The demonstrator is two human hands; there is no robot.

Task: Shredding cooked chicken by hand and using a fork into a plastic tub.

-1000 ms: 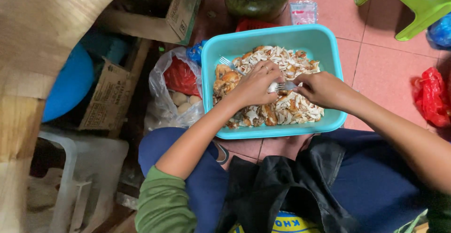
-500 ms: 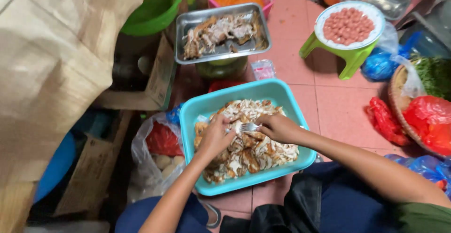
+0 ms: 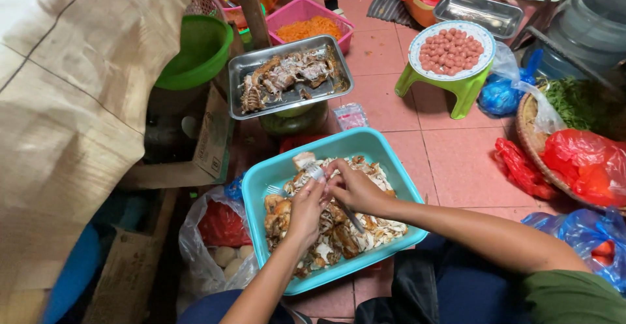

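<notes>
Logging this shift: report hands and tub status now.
Left hand pressing cooked meat in teal tub. Right hand gripping fork. Nothing obstructing.

There is only one view, from a camera on the person's head. It looks steeply down and a little forward, over both forearms. The teal tub [image 3: 385, 151] is near, in the lower middle. Farther up the frame the camera reaches the metal tray [image 3: 241, 79], the green stool [image 3: 464, 89] and the tiled floor [image 3: 456, 167].

Both forearms extend forward and converge. The left hand [image 3: 306, 212] is curled, palm down; the right hand [image 3: 355, 187] pinches with fingers closed.
</notes>
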